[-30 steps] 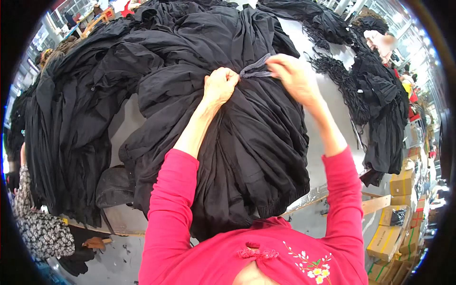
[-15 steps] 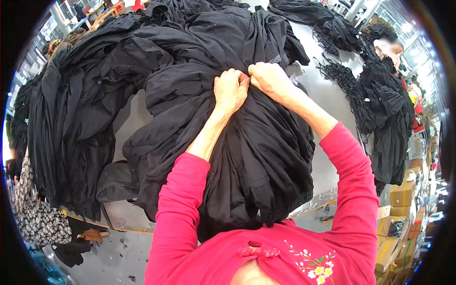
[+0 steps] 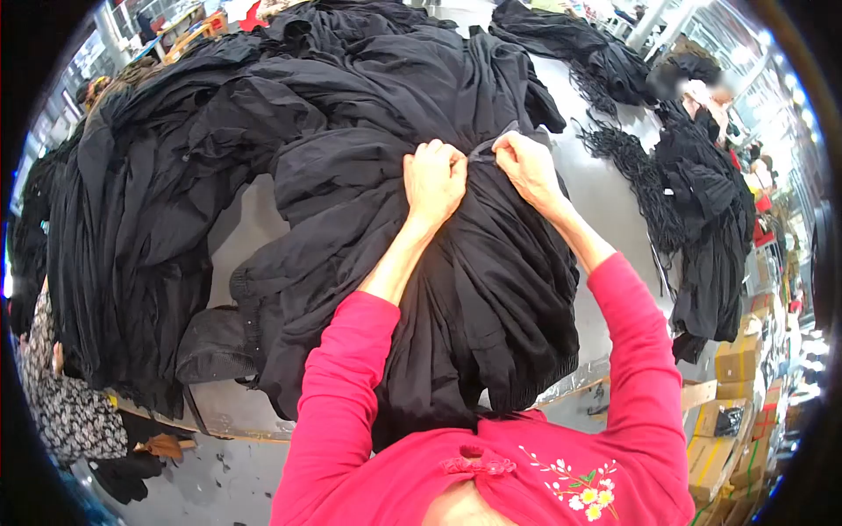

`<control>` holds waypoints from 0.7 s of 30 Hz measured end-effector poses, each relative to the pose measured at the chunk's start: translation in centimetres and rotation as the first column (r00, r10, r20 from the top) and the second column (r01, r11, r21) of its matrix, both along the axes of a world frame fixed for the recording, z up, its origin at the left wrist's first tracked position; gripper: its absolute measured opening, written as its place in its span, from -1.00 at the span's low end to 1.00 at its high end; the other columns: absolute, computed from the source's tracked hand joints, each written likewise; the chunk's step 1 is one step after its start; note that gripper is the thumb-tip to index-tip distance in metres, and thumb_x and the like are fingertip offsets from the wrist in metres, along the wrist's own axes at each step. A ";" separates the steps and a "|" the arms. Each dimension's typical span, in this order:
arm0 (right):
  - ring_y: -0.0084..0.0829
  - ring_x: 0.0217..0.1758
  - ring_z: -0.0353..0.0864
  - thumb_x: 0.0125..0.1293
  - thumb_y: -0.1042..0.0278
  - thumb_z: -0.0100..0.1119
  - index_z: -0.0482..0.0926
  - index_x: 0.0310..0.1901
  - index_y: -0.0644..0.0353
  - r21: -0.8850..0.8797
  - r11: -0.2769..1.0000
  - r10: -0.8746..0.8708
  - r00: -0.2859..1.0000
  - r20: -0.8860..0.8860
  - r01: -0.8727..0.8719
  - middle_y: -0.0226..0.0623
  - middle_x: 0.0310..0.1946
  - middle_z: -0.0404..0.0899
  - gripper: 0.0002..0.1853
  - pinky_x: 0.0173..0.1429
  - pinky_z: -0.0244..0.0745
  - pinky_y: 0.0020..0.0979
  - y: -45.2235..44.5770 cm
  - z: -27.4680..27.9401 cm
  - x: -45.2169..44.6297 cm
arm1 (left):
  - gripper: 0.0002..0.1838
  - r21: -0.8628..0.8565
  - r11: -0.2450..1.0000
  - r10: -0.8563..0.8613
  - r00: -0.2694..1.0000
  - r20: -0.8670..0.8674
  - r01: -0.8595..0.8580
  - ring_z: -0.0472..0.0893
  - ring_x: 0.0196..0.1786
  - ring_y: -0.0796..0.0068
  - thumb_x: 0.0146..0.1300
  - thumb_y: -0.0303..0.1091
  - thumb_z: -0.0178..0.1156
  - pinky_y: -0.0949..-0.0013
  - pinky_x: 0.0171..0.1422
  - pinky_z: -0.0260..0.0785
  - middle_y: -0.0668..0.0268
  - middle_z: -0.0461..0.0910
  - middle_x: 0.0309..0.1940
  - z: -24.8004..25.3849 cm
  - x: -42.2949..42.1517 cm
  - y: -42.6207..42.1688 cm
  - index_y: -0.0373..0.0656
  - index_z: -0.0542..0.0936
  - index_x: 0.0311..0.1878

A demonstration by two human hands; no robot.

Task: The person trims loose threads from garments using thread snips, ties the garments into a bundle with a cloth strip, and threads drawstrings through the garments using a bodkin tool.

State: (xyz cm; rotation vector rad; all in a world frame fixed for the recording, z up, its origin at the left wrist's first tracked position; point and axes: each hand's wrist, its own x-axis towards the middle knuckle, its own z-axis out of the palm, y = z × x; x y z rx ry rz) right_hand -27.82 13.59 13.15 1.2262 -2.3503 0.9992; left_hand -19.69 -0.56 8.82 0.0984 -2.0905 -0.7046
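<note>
A large bundle of black garments (image 3: 395,223), with ribbed cuffs showing, lies in front of me, its cloth drawn together at the middle. My left hand (image 3: 436,184) is closed on the cloth at that gathered point; its fingertips are partly hidden. Between thumb and fingers my right hand (image 3: 529,171) pinches a thin dark grey strip (image 3: 482,151). This strip runs from the right fingertips toward the left hand, across the top of the gathered cloth. The two hands are a short way apart.
Metal table (image 3: 605,210) under the bundle. More black garments (image 3: 132,237) are heaped left and behind. Black fringed cloth (image 3: 627,158) lies at right, near another person. Cardboard boxes (image 3: 710,456) stand lower right. A person in a patterned garment (image 3: 74,408) is at left.
My right hand has moved away from the left, to the right and slightly toward me, with the grey strip now showing between them. The left hand has shifted slightly toward me.
</note>
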 end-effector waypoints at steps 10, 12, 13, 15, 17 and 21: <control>-0.13 -0.39 0.53 0.18 0.39 -0.05 0.43 -0.39 0.22 0.476 0.878 0.216 0.926 -0.311 -0.045 -0.13 -0.52 0.49 -0.89 -0.33 0.42 -0.23 -2.6 2.5 0.6 | -0.95 0.028 0.999 0.048 0.998 -0.031 -0.047 0.43 -0.35 0.27 -0.06 -0.43 0.16 0.25 -0.27 0.17 0.29 0.43 -0.52 0.4 0.5 0.4 -0.14 0.49 -0.55; -0.14 -0.38 0.55 0.15 0.41 -0.05 0.44 -0.41 0.22 0.519 0.855 0.218 0.909 -0.356 -0.002 -0.12 -0.52 0.51 -0.89 -0.31 0.44 -0.23 -3.2 2.8 0.3 | -0.95 0.042 0.999 0.014 0.999 -0.029 -0.012 0.42 -0.33 0.29 -0.09 -0.46 0.17 0.27 -0.25 0.15 0.31 0.42 -0.50 0.6 0.6 0.5 -0.16 0.49 -0.55; -0.14 -0.38 0.55 0.14 0.42 -0.05 0.45 -0.44 0.23 0.595 0.804 0.272 0.895 -0.354 -0.009 -0.11 -0.53 0.51 -0.90 -0.32 0.44 -0.23 -3.7 3.3 0.2 | -0.95 0.036 0.999 0.017 0.999 -0.036 -0.016 0.42 -0.33 0.29 -0.09 -0.46 0.17 0.27 -0.25 0.15 0.31 0.42 -0.50 0.7 0.6 0.4 -0.16 0.49 -0.55; -0.12 -0.41 0.57 0.10 0.45 -0.03 0.45 -0.51 0.26 0.661 0.746 0.349 0.896 -0.276 -0.087 -0.08 -0.57 0.51 -0.89 -0.34 0.45 -0.21 -4.1 4.3 0.1 | -0.96 0.029 1.000 0.005 1.000 -0.022 -0.005 0.42 -0.32 0.30 -0.08 -0.46 0.17 0.27 -0.24 0.15 0.30 0.42 -0.49 0.8 0.9 0.5 -0.16 0.50 -0.53; -0.09 -0.44 0.56 0.09 0.45 -0.02 0.45 -0.51 0.27 0.690 0.718 0.379 0.883 -0.278 -0.091 -0.07 -0.60 0.50 -0.89 -0.35 0.45 -0.20 -4.4 4.4 -0.4 | -0.97 0.034 0.999 0.006 1.000 0.006 -0.007 0.42 -0.31 0.30 -0.08 -0.46 0.16 0.28 -0.23 0.15 0.30 0.42 -0.49 0.8 0.9 0.5 -0.17 0.52 -0.51; -0.05 -0.48 0.52 0.05 0.45 0.02 0.44 -0.52 0.29 0.721 0.671 0.415 0.894 -0.170 -0.174 -0.03 -0.61 0.48 -0.90 -0.35 0.44 -0.18 -4.3 5.2 -0.7 | -0.96 0.018 1.000 0.001 1.000 0.010 -0.001 0.40 -0.31 0.32 -0.04 -0.44 0.15 0.29 -0.22 0.15 0.31 0.41 -0.48 0.7 1.0 0.7 -0.18 0.52 -0.50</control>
